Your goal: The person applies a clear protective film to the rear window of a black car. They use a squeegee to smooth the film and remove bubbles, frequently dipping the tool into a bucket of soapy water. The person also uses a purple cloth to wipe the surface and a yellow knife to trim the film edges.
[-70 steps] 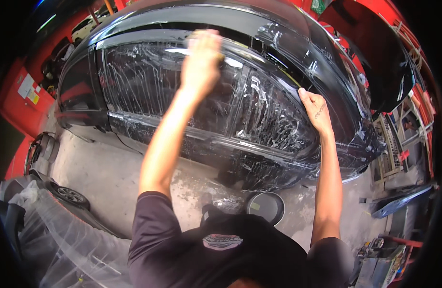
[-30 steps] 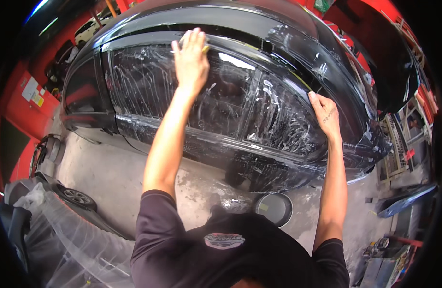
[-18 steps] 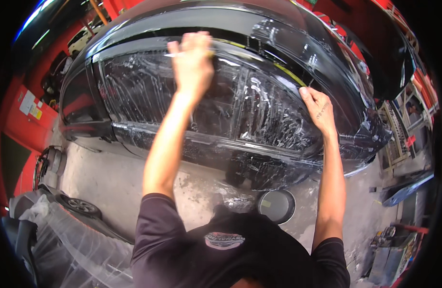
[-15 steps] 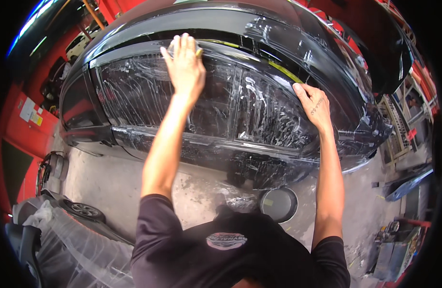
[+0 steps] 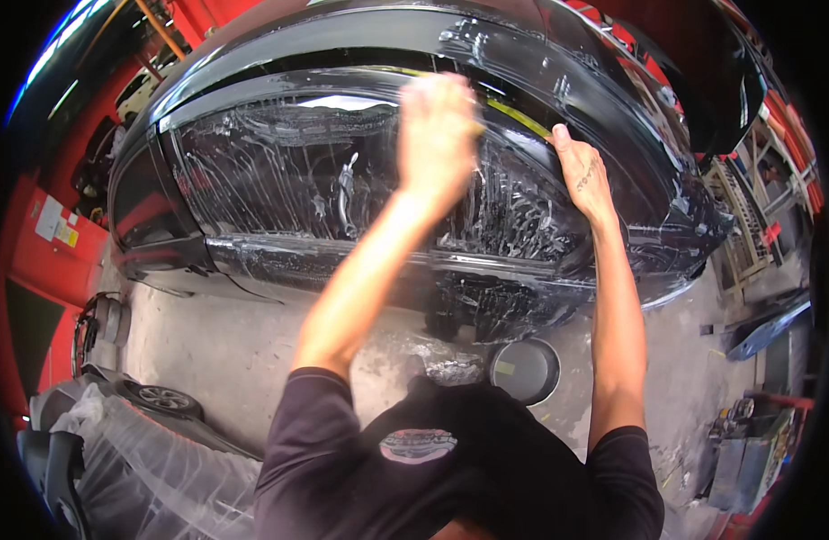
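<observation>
A black car door [image 5: 279,180], its window streaked with whitish suds, lies before me. My left hand [image 5: 439,135], smeared by motion, presses palm down along the top of the window frame. A yellow edge of a small pad [image 5: 478,128] shows at its thumb side; the rest is hidden under the palm. Further right, my right hand [image 5: 583,180] grips the sloping upper edge of the door frame, thumb on top and fingers out of sight. A yellow strip [image 5: 518,119] runs in the dark gap beyond the frame, up to the right thumb.
A round dark bucket [image 5: 525,371] stands on the wet concrete floor [image 5: 216,333] below the door. Plastic sheeting [image 5: 162,459] covers car parts at lower left, beside a wheel [image 5: 162,399]. Metal racks [image 5: 747,216] and tools stand at right.
My left hand has slid right along the top of the window frame with the yellow pad. My right hand keeps its grip on the frame. A fresh whitish run shows on the glass.
</observation>
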Motion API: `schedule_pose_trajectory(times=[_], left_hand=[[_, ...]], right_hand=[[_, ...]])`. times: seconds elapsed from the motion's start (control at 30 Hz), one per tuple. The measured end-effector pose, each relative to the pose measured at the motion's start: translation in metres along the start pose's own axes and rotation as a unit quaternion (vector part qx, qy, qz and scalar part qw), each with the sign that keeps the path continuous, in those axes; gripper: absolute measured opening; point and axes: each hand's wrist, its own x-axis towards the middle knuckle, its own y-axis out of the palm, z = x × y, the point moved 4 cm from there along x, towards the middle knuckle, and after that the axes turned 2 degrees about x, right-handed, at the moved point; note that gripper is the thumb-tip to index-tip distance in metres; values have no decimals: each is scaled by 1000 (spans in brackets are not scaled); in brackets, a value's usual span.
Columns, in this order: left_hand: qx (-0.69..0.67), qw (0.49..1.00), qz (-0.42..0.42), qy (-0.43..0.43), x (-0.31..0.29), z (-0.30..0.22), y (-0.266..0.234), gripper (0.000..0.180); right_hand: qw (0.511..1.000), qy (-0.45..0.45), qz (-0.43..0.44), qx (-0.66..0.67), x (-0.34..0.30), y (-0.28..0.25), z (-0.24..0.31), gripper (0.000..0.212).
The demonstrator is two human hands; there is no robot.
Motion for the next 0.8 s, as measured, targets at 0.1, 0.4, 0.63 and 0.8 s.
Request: schedule_pose_trajectory(times=[0.1, 0.4, 0.63, 0.8], left_hand=[[-64, 994, -20, 87, -10, -39, 20, 51], [53, 998, 2, -15, -3, 2, 1, 52], [-20, 999, -15, 43, -7, 25, -15, 49], [53, 980, -139, -133, -33, 249, -39, 41]], right_hand=[[995, 24, 66, 74, 5, -10, -18, 99], [991, 2, 96, 95, 2, -7, -23, 102], [997, -18, 40, 64, -13, -21, -14, 91], [997, -37, 31, 67, -13, -8, 6, 78]])
